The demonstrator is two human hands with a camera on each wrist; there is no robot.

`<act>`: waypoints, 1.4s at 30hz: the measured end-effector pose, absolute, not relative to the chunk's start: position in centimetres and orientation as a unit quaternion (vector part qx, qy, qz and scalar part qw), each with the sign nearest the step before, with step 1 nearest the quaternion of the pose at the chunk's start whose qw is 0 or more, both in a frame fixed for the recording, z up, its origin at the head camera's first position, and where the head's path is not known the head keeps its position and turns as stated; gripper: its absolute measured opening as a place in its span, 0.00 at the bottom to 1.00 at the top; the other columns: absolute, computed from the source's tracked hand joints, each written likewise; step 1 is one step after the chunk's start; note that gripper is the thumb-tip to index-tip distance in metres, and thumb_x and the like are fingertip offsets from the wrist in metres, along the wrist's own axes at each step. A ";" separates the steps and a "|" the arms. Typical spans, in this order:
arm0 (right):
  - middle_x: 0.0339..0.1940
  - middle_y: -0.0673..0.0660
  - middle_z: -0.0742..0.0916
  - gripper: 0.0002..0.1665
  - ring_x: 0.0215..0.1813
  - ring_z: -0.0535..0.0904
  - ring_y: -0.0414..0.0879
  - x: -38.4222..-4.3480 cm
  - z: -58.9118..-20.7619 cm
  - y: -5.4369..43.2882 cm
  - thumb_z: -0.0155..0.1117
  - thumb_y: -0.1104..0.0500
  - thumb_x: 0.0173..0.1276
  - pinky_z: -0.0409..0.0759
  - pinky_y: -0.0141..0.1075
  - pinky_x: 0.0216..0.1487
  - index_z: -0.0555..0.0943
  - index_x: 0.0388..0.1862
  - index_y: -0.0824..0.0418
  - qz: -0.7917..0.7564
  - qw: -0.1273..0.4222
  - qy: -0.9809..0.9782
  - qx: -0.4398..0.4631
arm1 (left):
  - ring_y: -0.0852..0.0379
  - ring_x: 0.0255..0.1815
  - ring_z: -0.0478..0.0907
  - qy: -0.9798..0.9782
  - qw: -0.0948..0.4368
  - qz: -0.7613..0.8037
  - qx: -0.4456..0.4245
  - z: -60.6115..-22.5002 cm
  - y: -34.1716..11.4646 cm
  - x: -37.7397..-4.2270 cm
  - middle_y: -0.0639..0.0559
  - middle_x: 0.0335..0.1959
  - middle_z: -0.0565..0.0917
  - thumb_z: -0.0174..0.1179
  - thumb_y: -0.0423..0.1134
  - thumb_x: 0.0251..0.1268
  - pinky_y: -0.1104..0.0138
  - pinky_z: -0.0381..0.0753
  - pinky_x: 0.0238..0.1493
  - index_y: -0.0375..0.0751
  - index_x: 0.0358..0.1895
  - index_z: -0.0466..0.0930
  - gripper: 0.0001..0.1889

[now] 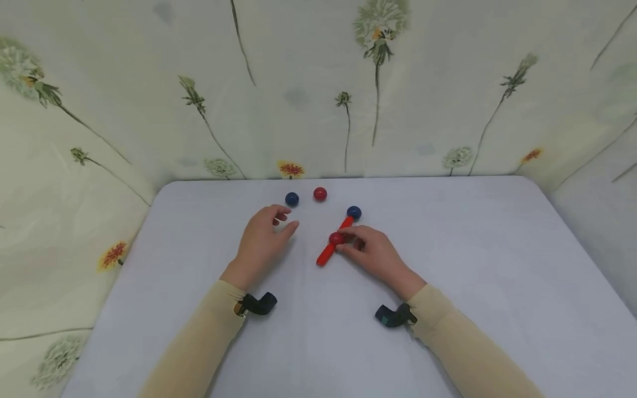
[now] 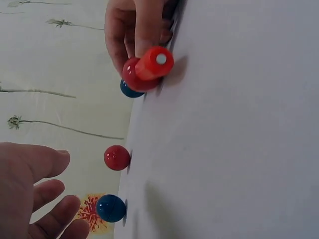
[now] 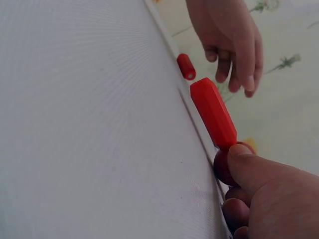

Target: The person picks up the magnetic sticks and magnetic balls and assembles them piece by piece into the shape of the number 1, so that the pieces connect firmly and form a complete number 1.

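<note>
My right hand (image 1: 375,251) pinches a red ball (image 1: 335,238) between thumb and fingers. From that ball a red stick (image 1: 325,255) points toward me, its silvery tip (image 2: 161,59) showing in the left wrist view. A second red stick (image 1: 346,222) runs away from the ball to a blue ball (image 1: 354,212), so the pieces form one line. My left hand (image 1: 261,237) is held with fingers loosely bent and apart, holding nothing. Just beyond its fingertips is a loose blue ball (image 1: 292,199), with a loose red ball (image 1: 320,194) to the right of it.
A white-covered table (image 1: 298,342) lies under both hands, its back edge close behind the loose balls. Behind it hangs a flower-printed cloth (image 1: 298,110). In the right wrist view another short red stick (image 3: 186,66) appears near the left hand; the head view does not show it.
</note>
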State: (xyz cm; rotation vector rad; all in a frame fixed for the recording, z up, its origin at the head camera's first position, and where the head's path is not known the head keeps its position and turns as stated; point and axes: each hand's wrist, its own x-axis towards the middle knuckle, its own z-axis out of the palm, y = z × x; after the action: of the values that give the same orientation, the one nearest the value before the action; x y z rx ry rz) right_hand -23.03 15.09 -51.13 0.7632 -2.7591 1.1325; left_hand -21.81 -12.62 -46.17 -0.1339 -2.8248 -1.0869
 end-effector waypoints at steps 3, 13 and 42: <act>0.36 0.40 0.82 0.20 0.32 0.76 0.37 -22.9 -51.1 15.1 0.71 0.46 0.65 0.76 0.35 0.35 0.83 0.55 0.47 0.367 0.030 -0.896 0.249 | 0.52 0.49 0.74 -0.941 0.036 -0.334 -0.047 -45.9 -13.3 -23.4 0.48 0.49 0.80 0.63 0.52 0.67 0.57 0.77 0.50 0.44 0.60 0.76 0.24; 0.39 0.42 0.84 0.21 0.34 0.76 0.38 -22.8 -51.0 15.2 0.70 0.45 0.65 0.77 0.35 0.37 0.82 0.56 0.48 0.360 0.028 -0.898 0.251 | 0.47 0.58 0.74 -0.967 -0.018 -0.254 -0.026 -45.0 -14.1 -28.0 0.46 0.58 0.78 0.64 0.52 0.65 0.54 0.73 0.59 0.47 0.67 0.71 0.29; 0.39 0.41 0.83 0.23 0.34 0.76 0.37 -22.9 -50.8 15.2 0.70 0.47 0.66 0.76 0.34 0.37 0.82 0.58 0.49 0.356 0.029 -0.899 0.254 | 0.46 0.55 0.76 -0.969 -0.058 -0.238 -0.023 -45.2 -12.6 -30.3 0.45 0.56 0.81 0.63 0.50 0.67 0.53 0.73 0.59 0.45 0.61 0.76 0.23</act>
State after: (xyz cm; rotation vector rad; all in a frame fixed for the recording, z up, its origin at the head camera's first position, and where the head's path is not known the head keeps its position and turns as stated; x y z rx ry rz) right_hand -22.86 15.23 -50.84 0.7831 -2.7728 1.0967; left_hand -30.28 -12.58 -45.24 -0.0737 -3.1631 -0.7783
